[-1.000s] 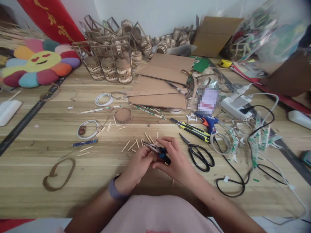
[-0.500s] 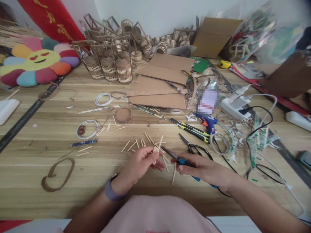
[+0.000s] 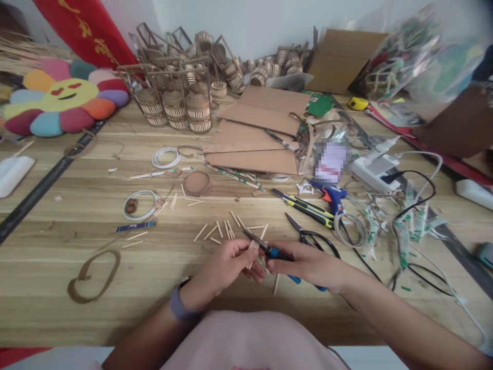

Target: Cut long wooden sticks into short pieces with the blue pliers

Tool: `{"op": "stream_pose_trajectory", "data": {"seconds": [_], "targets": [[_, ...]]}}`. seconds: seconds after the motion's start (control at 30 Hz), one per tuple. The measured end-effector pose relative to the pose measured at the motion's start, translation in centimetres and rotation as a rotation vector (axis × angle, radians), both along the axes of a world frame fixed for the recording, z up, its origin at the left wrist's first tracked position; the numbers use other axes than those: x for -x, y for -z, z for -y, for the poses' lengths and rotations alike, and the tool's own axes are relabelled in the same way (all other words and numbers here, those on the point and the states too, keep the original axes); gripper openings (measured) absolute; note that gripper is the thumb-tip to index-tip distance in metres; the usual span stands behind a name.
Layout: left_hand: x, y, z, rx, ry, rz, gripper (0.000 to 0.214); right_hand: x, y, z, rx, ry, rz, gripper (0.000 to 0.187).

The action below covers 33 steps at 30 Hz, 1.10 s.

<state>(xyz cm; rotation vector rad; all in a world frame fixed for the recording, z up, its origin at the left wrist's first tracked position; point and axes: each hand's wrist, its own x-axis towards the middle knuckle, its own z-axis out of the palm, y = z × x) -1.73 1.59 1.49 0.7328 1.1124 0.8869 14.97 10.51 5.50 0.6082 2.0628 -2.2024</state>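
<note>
Pinched between the thumb and fingers of my left hand (image 3: 234, 257) is a small bunch of short wooden sticks (image 3: 253, 247); one stick juts up at an angle. My right hand (image 3: 300, 259) is closed round blue-handled pliers (image 3: 274, 253) with long, narrow dark jaws. The jaws lie across the upper part of the held sticks, close to my left thumb; whether they grip one I cannot tell. More loose sticks (image 3: 218, 229) are scattered on the table just beyond my hands. One stick (image 3: 276, 283) lies below my right hand.
Black-handled scissors (image 3: 308, 236), a utility knife (image 3: 302, 206) and a blue glue gun (image 3: 330, 194) lie to the right, near tangled cables and a power strip (image 3: 375, 172). A round woven piece (image 3: 197, 184) and cardboard (image 3: 250, 159) lie ahead. Small bamboo baskets (image 3: 177, 110) stand behind.
My right hand has moved left with the pliers, bringing their jaws over the sticks in my left hand. The view has shifted slightly.
</note>
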Motion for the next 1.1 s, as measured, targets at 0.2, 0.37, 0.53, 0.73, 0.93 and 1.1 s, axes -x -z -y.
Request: {"op": "stream_pose_trajectory", "data": {"seconds": [0.2,0.37,0.53,0.73,0.93,1.1], "targets": [[0.0,0.2,0.0,0.021,0.003,0.006,0.044,-0.1,0.5,0.0,-0.085,-0.028,-0.013,0.022],[0.1,0.3,0.0,0.029,0.007,0.017,0.046,-0.4,1.2,0.1,-0.196,0.025,0.12,0.019],[0.1,0.2,0.0,0.015,0.014,0.041,0.046,-0.6,1.7,0.6,-0.327,0.113,0.208,0.012],[0.0,0.6,0.1,0.009,0.029,0.047,0.047,-0.5,1.7,1.0,-0.399,0.108,0.216,0.007],[0.0,0.6,0.1,-0.015,0.014,-0.004,0.046,-0.4,1.4,0.7,-0.33,0.076,0.093,0.011],[0.0,0.2,0.1,-0.003,-0.012,-0.01,0.044,-0.2,1.1,0.3,-0.204,0.059,0.108,0.014]]}}
